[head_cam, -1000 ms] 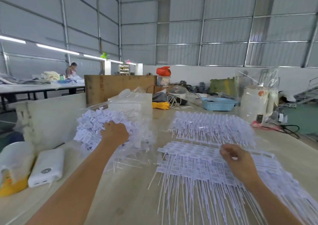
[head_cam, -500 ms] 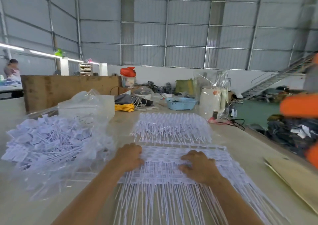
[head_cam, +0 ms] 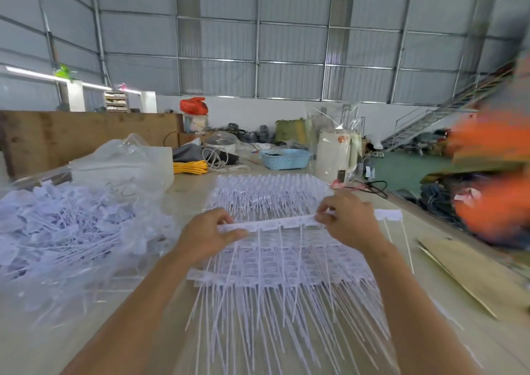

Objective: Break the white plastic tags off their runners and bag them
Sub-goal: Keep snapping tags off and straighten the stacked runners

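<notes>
On my far left the clear plastic bag (head_cam: 86, 231) is lying slack and crinkled on the worktop (head_cam: 183, 194), already holding a heap of loose white tags (head_cam: 57, 222); its soft mouth is sagging, so I am judging that a careless toss could scatter thin pieces across the smooth, pale surface.

My left hand (head_cam: 206, 234) is pinching one end of a flat white strip of tags (head_cam: 272, 224), thumb on top, raised just above the pile. My right hand (head_cam: 347, 219) is gripping the strip further along, leaving its far end sticking out past my knuckles. Both grips are clenched on that one strip.

Thin, stiff-looking tails are hanging from the strip into the stack of runners (head_cam: 281, 265) underneath, a layered lattice of small rectangular heads with long needle-like stems fanning toward me. If I am twisting too hard, I expect the tails to snag in that lattice and drag neighbouring sheets askew, or the brittle-looking plastic to snap unevenly.

Beyond, a second stack (head_cam: 266, 194) is lying untouched. Right of it, a cardboard sheet (head_cam: 473, 268) is resting flat.
</notes>
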`<action>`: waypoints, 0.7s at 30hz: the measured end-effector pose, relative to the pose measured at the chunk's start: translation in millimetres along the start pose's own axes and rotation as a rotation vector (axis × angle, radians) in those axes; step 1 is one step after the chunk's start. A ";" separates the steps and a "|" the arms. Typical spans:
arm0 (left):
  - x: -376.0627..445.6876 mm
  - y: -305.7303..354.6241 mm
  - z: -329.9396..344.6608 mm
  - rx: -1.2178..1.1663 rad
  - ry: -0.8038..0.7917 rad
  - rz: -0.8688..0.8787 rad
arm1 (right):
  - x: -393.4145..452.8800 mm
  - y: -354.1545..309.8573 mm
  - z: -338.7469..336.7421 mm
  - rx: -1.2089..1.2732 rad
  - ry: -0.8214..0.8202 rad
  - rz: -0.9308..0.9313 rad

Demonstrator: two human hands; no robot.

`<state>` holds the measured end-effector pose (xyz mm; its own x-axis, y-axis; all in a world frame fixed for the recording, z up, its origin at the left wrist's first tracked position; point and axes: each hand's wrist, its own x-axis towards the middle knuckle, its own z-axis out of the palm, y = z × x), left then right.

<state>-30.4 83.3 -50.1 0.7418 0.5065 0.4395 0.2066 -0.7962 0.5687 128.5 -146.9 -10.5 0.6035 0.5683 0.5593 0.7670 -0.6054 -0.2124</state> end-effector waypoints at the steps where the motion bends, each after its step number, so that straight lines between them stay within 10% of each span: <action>1: 0.4 1.2 1.8 -0.046 -0.047 -0.006 | 0.7 4.4 2.0 -0.008 -0.083 0.041; 5: -3.3 -5.6 12.4 -0.127 -0.099 -0.087 | -5.2 8.7 29.4 -0.165 -0.549 0.101; 11: -6.3 11.5 5.8 -0.726 0.054 -0.122 | -9.9 -72.3 53.1 0.503 -0.407 -0.163; 21: -14.4 9.5 21.1 -0.756 -0.032 -0.229 | -3.1 -90.6 73.8 0.744 -0.404 -0.132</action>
<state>-25.6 61.5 -65.7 0.7534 0.6119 0.2407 -0.1246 -0.2266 0.9660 73.2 -52.7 -52.1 0.4218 0.8491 0.3181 0.6950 -0.0774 -0.7148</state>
